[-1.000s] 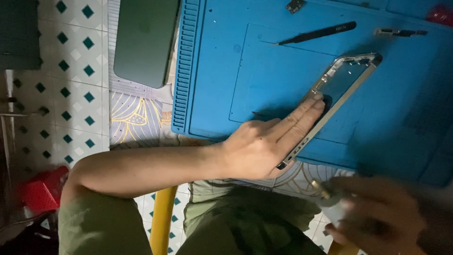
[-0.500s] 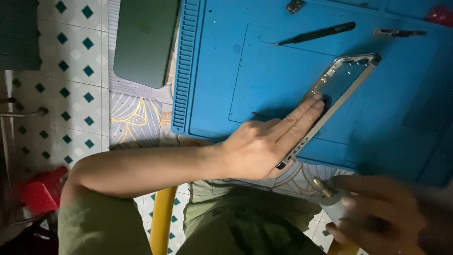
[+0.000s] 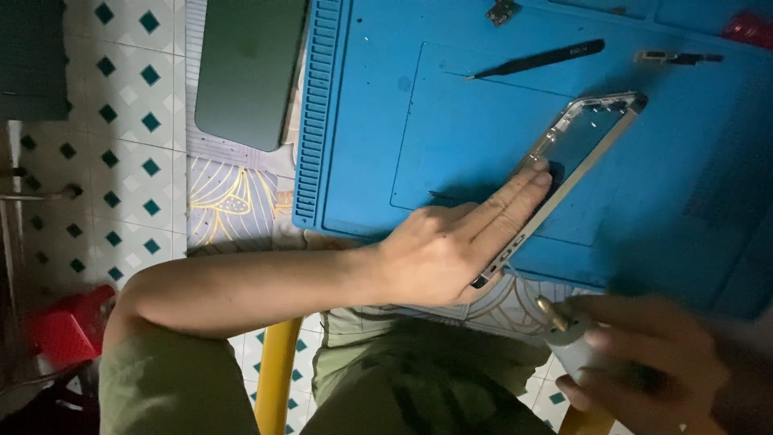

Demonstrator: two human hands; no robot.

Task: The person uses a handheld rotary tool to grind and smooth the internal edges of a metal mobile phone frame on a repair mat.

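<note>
Flat, left hand (image 3: 451, 250) pins phone frame (image 3: 576, 161).

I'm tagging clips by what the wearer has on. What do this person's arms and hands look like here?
Both hands are bare: no gloves, and no rings or watch that I can see. The left hand and its forearm are uncovered up to the elbow. The right hand is blurred at the frame's lower edge, and its arm is out of view, so any sleeve there can't be told.

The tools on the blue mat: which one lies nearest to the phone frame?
The black tweezers, long, thin and pointed, just above the metal phone frame. The small metal part lies further right; the tiny piece sits at the top edge.
</note>
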